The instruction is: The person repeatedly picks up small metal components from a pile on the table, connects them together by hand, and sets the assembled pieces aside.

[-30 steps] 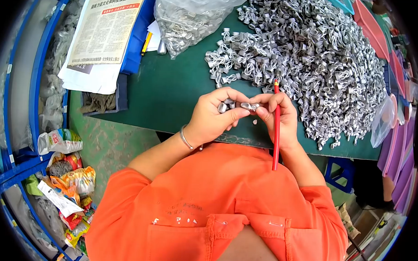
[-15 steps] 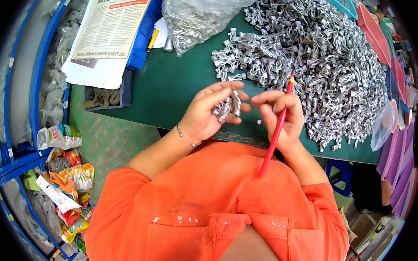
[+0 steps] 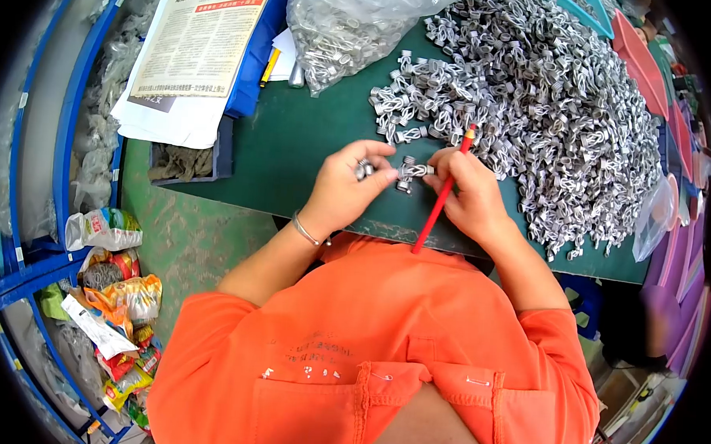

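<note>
My left hand (image 3: pixel 346 180) is curled around a few small silver metal parts (image 3: pixel 364 170), partly hidden by the fingers. A red pencil (image 3: pixel 439 203) slants through my right hand (image 3: pixel 472 194), its tip pointing away from me. Between the hands, several looped metal pieces with ribbed ends (image 3: pixel 411 174) sit low over or on the green table. My right fingertips touch these pieces on one side, and my left thumb is close to the other. A big pile of the same looped pieces (image 3: pixel 566 112) spreads over the table beyond my right hand.
A clear plastic bag (image 3: pixel 343 51) of metal parts stands at the back. Left of it, a newspaper (image 3: pixel 197 40) lies on papers and a blue bin (image 3: pixel 255 67), with a yellow marker (image 3: pixel 270 67) nearby. A grey box (image 3: pixel 187 167) holds cloth. Pink trays (image 3: pixel 640 72) line the right edge.
The metal pieces held up in my left palm have partly moved down between the hands. My left hand has turned palm-down, and my right hand with the pencil has come left to the pieces.
</note>
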A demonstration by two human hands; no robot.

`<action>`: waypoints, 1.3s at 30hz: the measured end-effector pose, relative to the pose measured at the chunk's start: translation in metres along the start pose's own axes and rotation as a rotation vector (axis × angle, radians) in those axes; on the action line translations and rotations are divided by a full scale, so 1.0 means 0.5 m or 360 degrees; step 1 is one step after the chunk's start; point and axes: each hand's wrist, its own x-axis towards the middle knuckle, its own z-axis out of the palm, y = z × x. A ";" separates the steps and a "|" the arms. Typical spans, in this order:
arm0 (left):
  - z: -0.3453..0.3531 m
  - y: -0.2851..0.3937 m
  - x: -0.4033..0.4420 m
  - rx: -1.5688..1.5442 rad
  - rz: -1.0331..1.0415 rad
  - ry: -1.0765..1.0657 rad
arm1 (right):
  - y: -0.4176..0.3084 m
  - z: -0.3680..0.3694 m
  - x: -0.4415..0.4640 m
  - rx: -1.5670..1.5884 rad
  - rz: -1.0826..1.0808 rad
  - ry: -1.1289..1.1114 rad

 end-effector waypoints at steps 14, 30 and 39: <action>0.024 0.038 0.000 0.0120 0.0673 -0.0232 | 0.012 0.012 -0.035 0.1581 0.0270 0.0223; 0.040 0.016 -0.019 -0.1082 -0.0373 -0.0458 | -0.044 -0.009 -0.027 0.0810 -0.0349 0.0476; -0.070 -0.058 -0.110 -0.1615 -0.0428 -0.0784 | 0.006 0.000 0.059 -0.0082 -0.0072 -0.0225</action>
